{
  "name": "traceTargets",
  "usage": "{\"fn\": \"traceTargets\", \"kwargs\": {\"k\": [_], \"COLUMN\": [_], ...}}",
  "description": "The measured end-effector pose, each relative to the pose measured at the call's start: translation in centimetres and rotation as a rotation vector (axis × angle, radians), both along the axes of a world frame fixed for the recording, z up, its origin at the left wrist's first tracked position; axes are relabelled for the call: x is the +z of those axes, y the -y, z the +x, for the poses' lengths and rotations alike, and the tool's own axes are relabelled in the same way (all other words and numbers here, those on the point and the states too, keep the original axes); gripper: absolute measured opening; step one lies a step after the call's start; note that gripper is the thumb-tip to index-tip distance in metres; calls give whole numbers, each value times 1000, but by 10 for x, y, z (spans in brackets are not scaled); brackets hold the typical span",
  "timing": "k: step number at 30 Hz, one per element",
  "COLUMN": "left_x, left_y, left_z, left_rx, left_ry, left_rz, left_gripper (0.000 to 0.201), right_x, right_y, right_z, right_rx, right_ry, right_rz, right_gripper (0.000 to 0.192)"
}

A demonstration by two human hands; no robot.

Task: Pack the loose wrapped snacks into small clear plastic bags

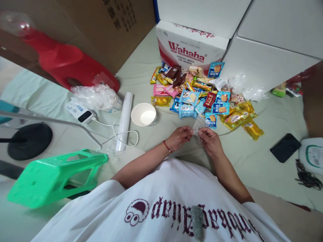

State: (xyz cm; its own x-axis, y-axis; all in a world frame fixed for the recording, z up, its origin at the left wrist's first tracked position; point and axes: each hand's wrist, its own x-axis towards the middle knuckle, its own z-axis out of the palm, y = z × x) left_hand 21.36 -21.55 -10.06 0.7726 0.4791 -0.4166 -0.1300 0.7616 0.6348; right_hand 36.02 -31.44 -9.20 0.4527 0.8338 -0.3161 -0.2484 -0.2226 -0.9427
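Between my two hands is a small clear plastic bag point(199, 123), pinched at its near edge. My left hand point(182, 136), with a red cord at the wrist, grips its left side with thumb and finger. On the other side my right hand point(210, 140) pinches it too. Just beyond lies a spread of wrapped snacks point(188, 97) in blue, yellow, pink and brown packets. A blue biscuit packet point(211, 121) is closest to my right hand. Left of my hands stands a white paper bowl point(143, 115), with nothing seen in it.
Behind the snacks stands a Wahaha carton point(191, 47). Crumpled clear wrappers point(248, 88) lie to the right, and more fill a cup point(113, 104) at left. A white roll point(124, 121), cabled white device point(82, 112), green stool point(58, 176), red bottle point(73, 62) and black phone point(285, 148) surround me.
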Motion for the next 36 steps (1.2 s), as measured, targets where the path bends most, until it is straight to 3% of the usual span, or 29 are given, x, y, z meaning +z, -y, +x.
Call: {"fn": "traceTargets", "kwargs": {"k": [4, 8, 11, 14, 16, 18, 26, 32, 36], "left_x": [0, 3, 5, 4, 2, 0, -5, -16, -18], "left_y": [0, -1, 4, 11, 16, 18, 21, 18, 16], "left_z": [-3, -5, -4, -1, -1, 0, 3, 3, 3], "left_rx": [-2, 30, 25, -75, -149, -186, -129, -65, -49], "left_ry": [28, 56, 23, -50, -65, -49, -90, -80, -58], "left_rz": [-40, -42, 133, 377, 415, 391, 395, 343, 193], "left_gripper": [49, 53, 57, 54, 47, 44, 42, 35, 44], "right_x": [7, 16, 20, 20, 19, 17, 5, 22, 20], "right_y": [4, 3, -2, -10, -13, -15, -12, -2, 14], "right_z": [2, -1, -2, 0, 2, 5, 4, 8, 11], "right_rx": [13, -13, -56, -125, -161, -175, -323, -227, -222], "right_ry": [-31, -202, -325, -359, -364, -389, -394, -346, -132], "right_rz": [-14, -45, -64, -19, 13, 35, 63, 110, 74], "right_gripper": [37, 39, 42, 44, 45, 45, 37, 36, 38]}}
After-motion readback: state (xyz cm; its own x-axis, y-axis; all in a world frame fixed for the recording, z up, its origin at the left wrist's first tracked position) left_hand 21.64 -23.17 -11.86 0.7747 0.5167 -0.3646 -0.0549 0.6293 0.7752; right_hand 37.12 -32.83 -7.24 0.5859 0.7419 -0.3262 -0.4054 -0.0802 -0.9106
